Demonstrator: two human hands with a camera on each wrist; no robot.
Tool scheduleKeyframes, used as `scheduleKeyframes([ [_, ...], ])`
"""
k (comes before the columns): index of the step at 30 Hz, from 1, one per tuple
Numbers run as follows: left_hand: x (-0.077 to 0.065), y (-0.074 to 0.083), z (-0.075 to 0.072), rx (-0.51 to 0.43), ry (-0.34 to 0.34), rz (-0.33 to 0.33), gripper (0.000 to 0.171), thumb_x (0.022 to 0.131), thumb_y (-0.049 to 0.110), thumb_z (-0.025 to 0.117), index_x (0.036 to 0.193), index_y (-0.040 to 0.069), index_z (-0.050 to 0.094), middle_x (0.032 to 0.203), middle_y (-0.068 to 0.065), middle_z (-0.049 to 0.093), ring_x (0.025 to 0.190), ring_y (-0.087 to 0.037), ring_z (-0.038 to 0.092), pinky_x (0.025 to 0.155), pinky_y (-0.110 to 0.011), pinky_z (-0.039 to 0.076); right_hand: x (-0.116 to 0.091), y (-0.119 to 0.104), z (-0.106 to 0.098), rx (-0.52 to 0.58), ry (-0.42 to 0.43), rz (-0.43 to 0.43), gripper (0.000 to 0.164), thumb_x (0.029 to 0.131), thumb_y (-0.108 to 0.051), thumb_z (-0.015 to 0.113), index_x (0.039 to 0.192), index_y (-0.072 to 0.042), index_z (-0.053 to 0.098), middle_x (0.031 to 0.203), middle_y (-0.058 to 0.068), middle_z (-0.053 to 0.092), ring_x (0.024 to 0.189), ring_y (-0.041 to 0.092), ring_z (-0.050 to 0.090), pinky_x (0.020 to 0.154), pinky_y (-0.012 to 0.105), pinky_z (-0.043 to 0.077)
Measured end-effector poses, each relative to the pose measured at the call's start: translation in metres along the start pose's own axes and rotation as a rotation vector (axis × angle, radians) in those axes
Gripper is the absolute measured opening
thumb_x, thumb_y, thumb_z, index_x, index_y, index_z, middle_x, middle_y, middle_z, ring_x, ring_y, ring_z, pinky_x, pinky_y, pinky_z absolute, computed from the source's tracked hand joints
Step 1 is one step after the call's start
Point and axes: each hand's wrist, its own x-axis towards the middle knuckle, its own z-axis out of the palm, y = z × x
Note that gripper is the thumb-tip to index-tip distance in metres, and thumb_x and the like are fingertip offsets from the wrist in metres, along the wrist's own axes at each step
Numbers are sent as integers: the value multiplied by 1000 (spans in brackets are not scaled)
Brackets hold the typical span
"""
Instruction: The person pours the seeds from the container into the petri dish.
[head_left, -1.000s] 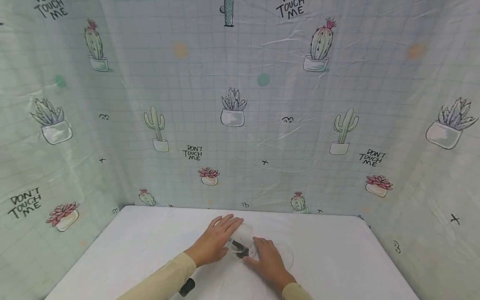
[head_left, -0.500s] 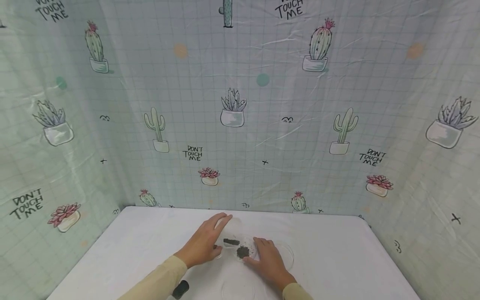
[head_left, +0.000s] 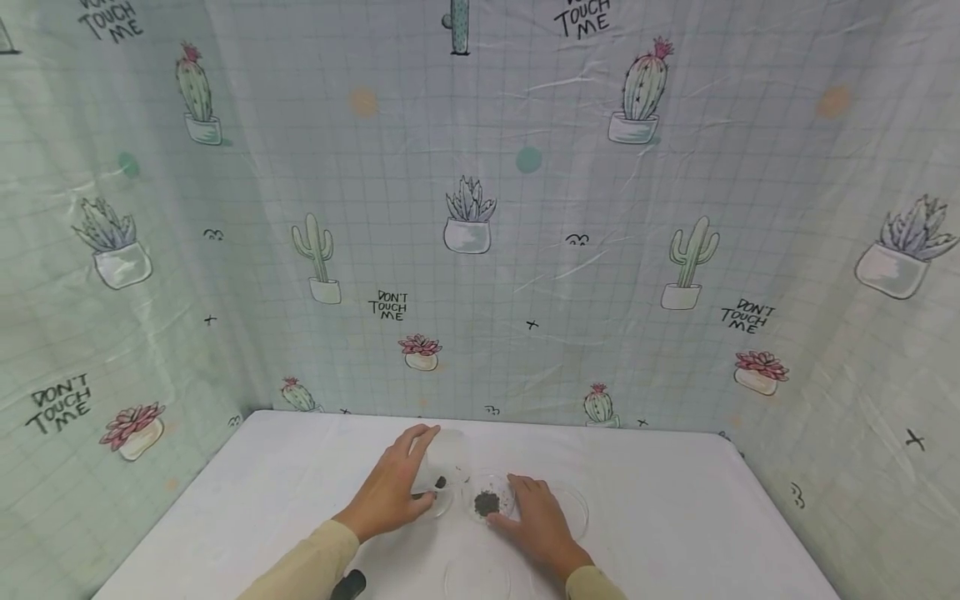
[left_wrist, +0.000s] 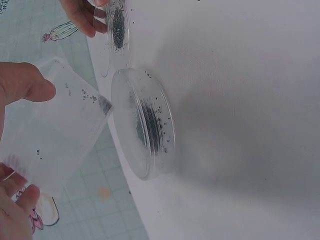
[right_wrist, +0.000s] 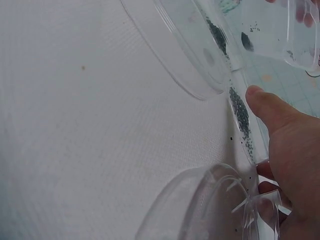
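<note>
My left hand (head_left: 386, 492) holds a clear plastic cup (left_wrist: 60, 120) between thumb and fingers. The cup is tilted, its low corner holding some dark granules right at the rim of a petri dish (left_wrist: 160, 167) on the table. A heap of dark granules (left_wrist: 152, 127) lies in that dish. To its right, my right hand (head_left: 538, 521) grips the side of a second petri dish (head_left: 491, 482), thumb at the near edge and fingers at the far one. It holds another dark granule heap (right_wrist: 240, 110).
Two clear round dishes or lids lie on the white table: one plastic dish (head_left: 477, 581) nearer me, one clear rim (head_left: 585, 510) right of my right hand. Stray granules dot the tabletop. A black cylindrical piece (head_left: 348, 586) shows beside the left forearm. A patterned curtain (head_left: 480, 292) surrounds the table.
My left hand has moved left with the tilted cup, from over the right-hand dish to the left one. Fewer granules show in the cup. My right hand stays at its dish.
</note>
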Motion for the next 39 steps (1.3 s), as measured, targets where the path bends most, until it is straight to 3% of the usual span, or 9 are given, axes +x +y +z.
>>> scheduleKeyframes([
  [6,-5,-9,-4,-8,50,-21,94,61,25,80,142,15,32,136,-7,40,121,-23,46,96,-44,45,0,0,0,5,8,2,77,73,-60,62,129,-8,49,125,7,55,115,25,49,101,43,41],
  [18,-20,-31,-11,-6,60,-56,96,59,25,81,141,14,32,135,-8,39,120,-27,47,97,-47,44,0,-2,2,13,-28,35,80,72,-62,61,130,-9,48,126,8,54,116,26,49,102,45,40],
  [25,-25,-39,-14,-21,62,-66,98,60,25,81,142,17,30,136,-9,39,123,-26,44,101,-45,42,1,1,3,-5,-1,17,79,73,-62,60,130,-10,48,126,6,54,115,25,49,101,44,41],
  [39,-38,-52,-17,-3,53,-175,99,60,27,81,143,18,28,135,-10,35,118,-27,48,95,-43,47,2,0,1,-4,-13,30,80,73,-63,60,131,-9,48,127,7,54,115,25,49,101,44,41],
])
